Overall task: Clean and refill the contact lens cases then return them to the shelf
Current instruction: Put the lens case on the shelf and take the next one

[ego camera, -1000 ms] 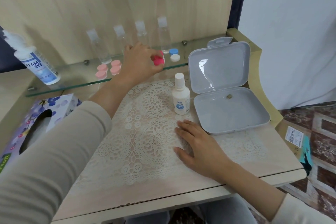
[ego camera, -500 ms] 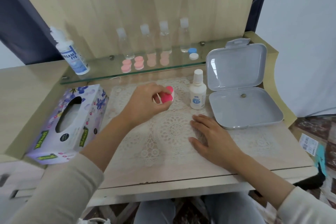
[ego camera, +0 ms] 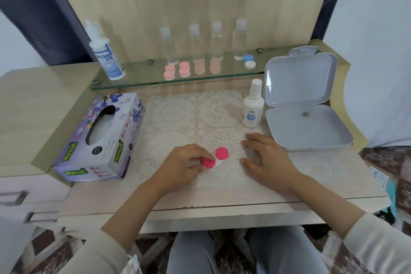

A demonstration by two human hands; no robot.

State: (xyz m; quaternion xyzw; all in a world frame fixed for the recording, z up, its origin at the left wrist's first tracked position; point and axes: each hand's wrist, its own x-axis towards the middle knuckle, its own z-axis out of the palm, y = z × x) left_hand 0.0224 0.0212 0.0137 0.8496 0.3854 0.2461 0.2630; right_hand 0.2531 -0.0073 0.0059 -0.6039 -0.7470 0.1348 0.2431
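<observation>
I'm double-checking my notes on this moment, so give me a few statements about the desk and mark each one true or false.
The left hand holds the bright pink lens case. True.
The grey box is closed. False: the grey box lies open, lid raised.
The right hand grips the small white bottle. False: the right hand rests flat on the lace mat; the small white bottle stands apart.
The blue-and-white case sits on the glass shelf. True.
The tissue box lies left of the lace mat. True.
</observation>
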